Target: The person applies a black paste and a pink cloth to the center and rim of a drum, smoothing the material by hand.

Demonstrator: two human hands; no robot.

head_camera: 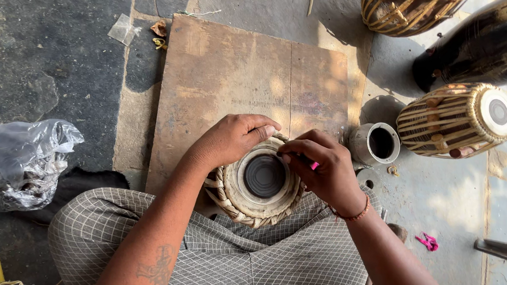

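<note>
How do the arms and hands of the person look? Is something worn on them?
Both arms are bare, with no sleeves and no gloves. The left forearm carries a dark tattoo. The right wrist wears a thin beaded bracelet, reddish brown. No rings show on either hand.

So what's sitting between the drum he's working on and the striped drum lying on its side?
A small metal cup with a dark inside stands there, seen in the head view.

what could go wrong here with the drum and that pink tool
1. The small drum rests on the lap, steadied only by the left hand at its rim; it might tip or roll.
2. The right hand works a small pink tool at the edge of the black centre patch; a slip could scratch it.
3. The metal cup stands near the right hand and could get knocked.
</note>
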